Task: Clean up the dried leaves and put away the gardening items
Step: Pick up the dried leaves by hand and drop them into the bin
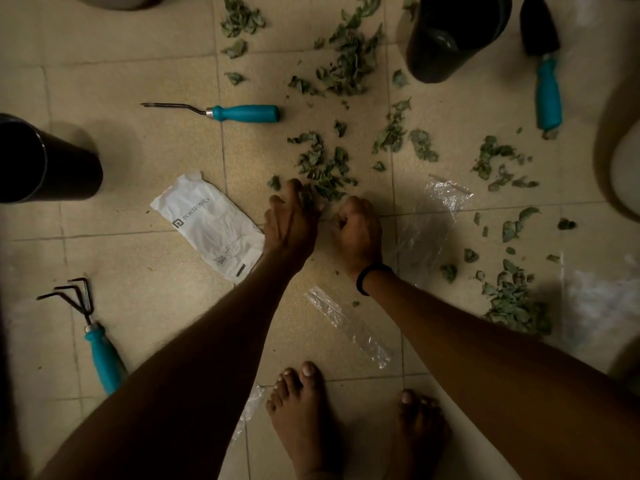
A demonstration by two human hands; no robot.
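Left hand (pixel 291 223): fingers loose, tips hidden among leaves (pixel 325 168).
Right hand (pixel 358 230): clenched; contents hidden.
Pot (pixel 52 168): cut off.

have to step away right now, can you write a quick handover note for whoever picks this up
Left hand: fingers spread on the leaves mid-floor.
Right hand: curled into a fist beside it, apparently round a few leaves.
Things: leaves scattered across the floor; weeder, trowel and rake lie loose; left pot, top pot, pouch.
Done: nothing put away yet.
Left: gather all the leaves, then store the tools and pots.
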